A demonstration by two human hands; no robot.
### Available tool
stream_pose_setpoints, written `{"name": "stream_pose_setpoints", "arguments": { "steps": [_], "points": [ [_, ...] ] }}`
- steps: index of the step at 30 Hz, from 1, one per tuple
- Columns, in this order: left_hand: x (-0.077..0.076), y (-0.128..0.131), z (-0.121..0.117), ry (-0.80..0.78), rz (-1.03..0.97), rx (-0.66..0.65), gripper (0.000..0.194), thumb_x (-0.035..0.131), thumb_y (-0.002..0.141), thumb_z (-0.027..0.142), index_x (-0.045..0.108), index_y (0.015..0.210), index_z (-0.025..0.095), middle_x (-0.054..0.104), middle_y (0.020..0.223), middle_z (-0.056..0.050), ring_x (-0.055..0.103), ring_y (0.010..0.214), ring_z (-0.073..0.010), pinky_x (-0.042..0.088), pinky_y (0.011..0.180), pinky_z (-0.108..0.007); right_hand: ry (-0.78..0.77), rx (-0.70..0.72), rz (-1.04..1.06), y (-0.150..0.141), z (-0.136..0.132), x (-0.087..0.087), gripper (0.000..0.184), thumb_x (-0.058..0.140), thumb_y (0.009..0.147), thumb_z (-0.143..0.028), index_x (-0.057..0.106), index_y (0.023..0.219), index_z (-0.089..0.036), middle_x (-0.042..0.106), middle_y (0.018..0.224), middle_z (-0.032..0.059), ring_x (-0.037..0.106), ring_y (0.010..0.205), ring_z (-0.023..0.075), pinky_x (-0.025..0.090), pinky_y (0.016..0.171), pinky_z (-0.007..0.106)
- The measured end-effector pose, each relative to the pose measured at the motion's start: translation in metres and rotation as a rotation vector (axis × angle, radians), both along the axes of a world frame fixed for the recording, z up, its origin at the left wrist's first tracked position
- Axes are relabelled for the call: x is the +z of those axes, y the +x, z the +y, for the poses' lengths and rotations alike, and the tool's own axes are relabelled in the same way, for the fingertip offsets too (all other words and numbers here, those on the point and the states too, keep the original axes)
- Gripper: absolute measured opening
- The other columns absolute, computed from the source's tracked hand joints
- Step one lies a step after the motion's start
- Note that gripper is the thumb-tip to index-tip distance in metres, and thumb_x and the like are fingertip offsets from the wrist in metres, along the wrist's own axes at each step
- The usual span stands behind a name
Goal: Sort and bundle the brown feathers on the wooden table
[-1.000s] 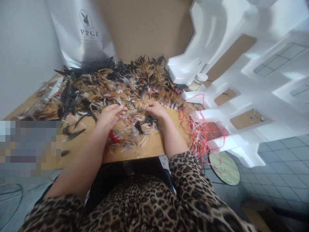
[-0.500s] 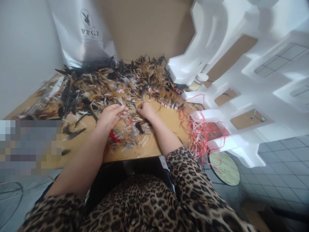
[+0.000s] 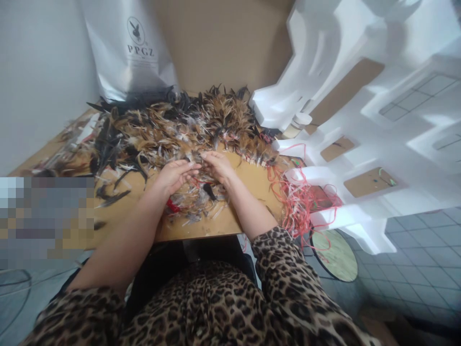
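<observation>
My left hand (image 3: 177, 176) is closed in a pinch, thumb against fingers, just in front of the feather pile. Close beside it on the right, my right hand (image 3: 217, 166) also pinches, its fingertips turned towards the left ones. Whatever lies between the fingertips is too small to make out against the feathers. Brown and black feathers (image 3: 154, 127) lie heaped behind both hands. Below the hands is a loose scatter of feather scraps (image 3: 196, 206), with a black tuft (image 3: 209, 191) and a red piece (image 3: 173, 205) among them.
A tangle of red string (image 3: 302, 206) hangs over the right edge of the wooden table (image 3: 252, 175). White foam packing (image 3: 363, 144) stands at the right, a small white-lidded jar (image 3: 297, 126) by it. At the back left is a silver bag (image 3: 133, 72).
My hands have come closer together at the fingertips. The right hand has turned and its fingers have stretched out towards the left hand. The view has shifted slightly.
</observation>
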State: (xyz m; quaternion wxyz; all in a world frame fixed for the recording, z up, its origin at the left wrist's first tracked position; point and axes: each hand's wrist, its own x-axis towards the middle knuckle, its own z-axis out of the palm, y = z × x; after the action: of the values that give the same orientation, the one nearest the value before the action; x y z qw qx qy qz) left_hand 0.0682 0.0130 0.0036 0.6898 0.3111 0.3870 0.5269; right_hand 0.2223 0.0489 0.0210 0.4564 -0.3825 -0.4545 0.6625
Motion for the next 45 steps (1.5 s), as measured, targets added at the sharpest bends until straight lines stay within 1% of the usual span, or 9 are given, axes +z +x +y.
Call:
{"name": "stream_pose_setpoints", "arguments": {
  "steps": [4, 8, 17, 24, 28, 32, 35, 40, 45],
  "points": [
    [-0.005, -0.001, 0.003, 0.027, -0.059, -0.032, 0.006, 0.066, 0.071, 0.009, 0.064, 0.076, 0.009, 0.071, 0.079, -0.01, 0.066, 0.062, -0.0099, 0.048, 0.051, -0.013, 0.03, 0.006, 0.052, -0.016, -0.007, -0.007, 0.033, 0.074, 0.054, -0.037, 0.056, 0.07, -0.015, 0.057, 0.056, -0.0046, 0.049, 0.049, 0.0053, 0.038, 0.051, 0.018],
    [-0.005, -0.001, 0.004, 0.037, -0.074, -0.041, 0.005, 0.062, 0.073, 0.007, 0.066, 0.076, 0.008, 0.07, 0.075, -0.009, 0.064, 0.06, -0.008, 0.047, 0.051, -0.012, 0.05, -0.005, 0.053, -0.02, -0.008, -0.012, 0.031, 0.073, 0.056, -0.037, 0.056, 0.071, -0.015, 0.057, 0.058, -0.0047, 0.052, 0.054, 0.0058, 0.042, 0.058, 0.02],
    [0.002, 0.002, 0.001, -0.038, -0.046, 0.0, 0.004, 0.065, 0.07, 0.006, 0.063, 0.068, 0.008, 0.068, 0.069, -0.008, 0.063, 0.056, -0.0075, 0.041, 0.042, -0.01, 0.08, -0.015, 0.036, -0.021, -0.01, -0.016, 0.029, 0.072, 0.06, -0.037, 0.057, 0.073, -0.016, 0.058, 0.061, -0.0046, 0.051, 0.056, 0.0058, 0.042, 0.058, 0.019],
    [-0.003, 0.001, 0.003, 0.012, -0.006, -0.012, 0.006, 0.069, 0.067, 0.009, 0.065, 0.071, 0.007, 0.067, 0.068, -0.008, 0.06, 0.054, -0.006, 0.041, 0.044, -0.01, 0.128, -0.035, -0.018, -0.021, -0.012, -0.014, 0.029, 0.071, 0.06, -0.038, 0.056, 0.073, -0.016, 0.057, 0.061, -0.005, 0.05, 0.056, 0.0054, 0.042, 0.059, 0.019],
    [-0.002, 0.0, 0.001, 0.042, 0.03, -0.011, 0.006, 0.069, 0.066, 0.01, 0.066, 0.071, 0.007, 0.066, 0.067, -0.007, 0.059, 0.054, -0.0059, 0.044, 0.049, -0.012, 0.133, 0.028, -0.107, -0.011, -0.007, -0.011, 0.029, 0.07, 0.061, -0.038, 0.058, 0.074, -0.016, 0.059, 0.063, -0.0037, 0.051, 0.056, 0.0061, 0.041, 0.058, 0.019],
    [0.002, -0.002, 0.0, 0.048, 0.049, 0.034, 0.006, 0.069, 0.067, 0.011, 0.064, 0.066, 0.008, 0.065, 0.065, -0.006, 0.057, 0.053, -0.0051, 0.043, 0.048, -0.012, 0.296, 0.099, -0.354, 0.013, -0.001, 0.0, 0.026, 0.069, 0.063, -0.035, 0.062, 0.074, -0.013, 0.061, 0.065, -0.0023, 0.05, 0.058, 0.0059, 0.041, 0.062, 0.019],
    [0.005, -0.005, 0.002, 0.043, 0.029, 0.087, 0.009, 0.07, 0.066, 0.011, 0.062, 0.064, 0.009, 0.065, 0.065, -0.005, 0.056, 0.051, -0.0042, 0.042, 0.047, -0.012, 0.357, 0.237, -0.534, 0.032, 0.002, 0.007, 0.025, 0.067, 0.064, -0.033, 0.064, 0.074, -0.011, 0.061, 0.064, -0.0011, 0.049, 0.057, 0.0061, 0.04, 0.061, 0.02],
    [0.004, -0.006, 0.004, 0.032, 0.025, 0.118, 0.011, 0.07, 0.066, 0.011, 0.06, 0.063, 0.01, 0.064, 0.064, -0.005, 0.054, 0.048, -0.0035, 0.042, 0.046, -0.012, 0.439, 0.442, -0.735, 0.047, 0.006, 0.005, 0.024, 0.063, 0.064, -0.026, 0.068, 0.08, -0.01, 0.064, 0.069, 0.0001, 0.052, 0.06, 0.0068, 0.04, 0.063, 0.02],
    [0.005, -0.005, 0.003, 0.034, 0.021, 0.11, 0.011, 0.069, 0.066, 0.011, 0.06, 0.062, 0.01, 0.065, 0.064, -0.004, 0.055, 0.05, -0.004, 0.043, 0.046, -0.012, 0.477, 0.541, -0.872, 0.05, 0.007, 0.004, 0.029, 0.062, 0.064, -0.019, 0.067, 0.091, -0.01, 0.061, 0.066, -0.0019, 0.05, 0.058, 0.0063, 0.037, 0.059, 0.018]
  ]
}}
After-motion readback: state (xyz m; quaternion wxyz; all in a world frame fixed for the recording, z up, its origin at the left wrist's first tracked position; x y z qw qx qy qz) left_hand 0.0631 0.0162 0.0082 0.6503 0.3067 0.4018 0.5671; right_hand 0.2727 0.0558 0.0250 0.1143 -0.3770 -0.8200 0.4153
